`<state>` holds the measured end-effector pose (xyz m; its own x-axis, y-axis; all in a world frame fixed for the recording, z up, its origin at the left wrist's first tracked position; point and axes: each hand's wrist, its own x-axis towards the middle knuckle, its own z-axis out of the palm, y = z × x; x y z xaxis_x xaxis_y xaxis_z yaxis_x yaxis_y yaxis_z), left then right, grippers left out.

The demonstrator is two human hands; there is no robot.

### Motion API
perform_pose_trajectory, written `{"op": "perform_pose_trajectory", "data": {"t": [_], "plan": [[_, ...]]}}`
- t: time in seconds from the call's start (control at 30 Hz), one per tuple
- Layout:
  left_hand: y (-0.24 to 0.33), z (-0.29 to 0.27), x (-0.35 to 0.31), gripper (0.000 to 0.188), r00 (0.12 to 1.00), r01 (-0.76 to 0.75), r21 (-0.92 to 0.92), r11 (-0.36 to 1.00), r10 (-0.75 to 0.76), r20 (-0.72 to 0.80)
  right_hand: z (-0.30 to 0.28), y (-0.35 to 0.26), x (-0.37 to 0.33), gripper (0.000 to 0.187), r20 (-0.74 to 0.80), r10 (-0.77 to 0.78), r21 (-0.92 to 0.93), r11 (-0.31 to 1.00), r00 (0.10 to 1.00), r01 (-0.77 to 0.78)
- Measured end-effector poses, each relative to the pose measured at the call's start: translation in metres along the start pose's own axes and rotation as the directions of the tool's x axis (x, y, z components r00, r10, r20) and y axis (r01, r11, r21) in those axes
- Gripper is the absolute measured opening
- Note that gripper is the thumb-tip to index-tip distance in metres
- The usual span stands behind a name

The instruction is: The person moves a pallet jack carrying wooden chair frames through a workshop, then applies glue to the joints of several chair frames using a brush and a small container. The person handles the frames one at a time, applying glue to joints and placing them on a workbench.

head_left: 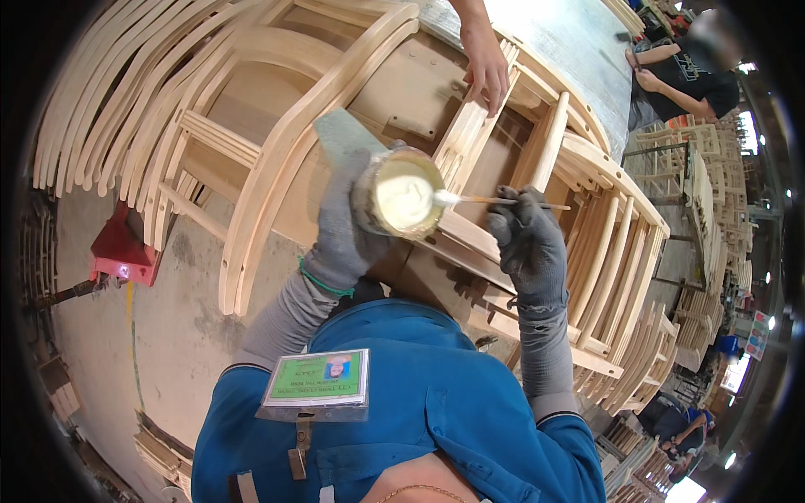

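Note:
My left hand [340,214], in a grey glove, is closed around a small round pot [367,201]. Thick white paste [401,204] fills it, and its mouth faces me. A pale green piece [342,130] sticks out beyond that hand; what it is I cannot make out. Between the fingers of my gloved right hand [532,243] is a thin brush [478,199], its white-coated tip over the pot's right rim. Under both hands lie pale wooden chair frames [285,159] and slats [470,138].
Another person's bare hand [486,67] touches the slats from the far side. Curved wooden parts [109,101] are stacked at the left, above a red metal piece [126,247] by the floor. More frames [616,277] stand at the right. A co-worker [688,75] is beyond the grey tabletop [553,33].

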<state>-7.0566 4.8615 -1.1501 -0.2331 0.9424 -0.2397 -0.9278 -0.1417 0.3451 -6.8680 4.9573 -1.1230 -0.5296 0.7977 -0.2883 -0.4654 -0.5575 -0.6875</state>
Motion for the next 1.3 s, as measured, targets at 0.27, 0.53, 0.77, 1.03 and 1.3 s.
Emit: {"op": "perform_pose_trajectory", "data": {"t": [0.27, 0.53, 0.77, 1.03, 1.3], "plan": [[0.040, -0.035, -0.022, 0.056, 0.995, -0.077, 0.102, 0.992, 0.083, -0.052, -0.043, 0.048, -0.003, 0.008, -0.133, -0.423, -0.439, 0.836, 0.896, 0.330], [0.052, -0.046, -0.032, 0.053, 0.984, -0.122, 0.112, 0.986, 0.135, -0.116, -0.049, 0.063, 0.008, 0.008, -0.093, -0.440, -0.485, 0.803, 0.893, 0.345], [0.055, -0.053, -0.033, 0.050, 0.986, -0.125, 0.092, 0.988, 0.134, -0.100, -0.026, 0.060, -0.001, 0.009, 0.055, -0.463, -0.622, 0.677, 0.885, 0.393], [0.055, -0.057, -0.035, 0.058, 0.979, -0.147, 0.079, 0.986, 0.157, -0.133, -0.009, 0.058, 0.000, 0.010, 0.338, -0.393, -0.900, 0.130, 0.855, 0.415], [0.055, -0.061, -0.042, 0.048, 0.980, -0.161, 0.065, 0.985, 0.167, -0.109, 0.003, 0.055, 0.010, 0.013, 0.343, -0.379, -0.914, 0.075, 0.859, 0.398]]}}
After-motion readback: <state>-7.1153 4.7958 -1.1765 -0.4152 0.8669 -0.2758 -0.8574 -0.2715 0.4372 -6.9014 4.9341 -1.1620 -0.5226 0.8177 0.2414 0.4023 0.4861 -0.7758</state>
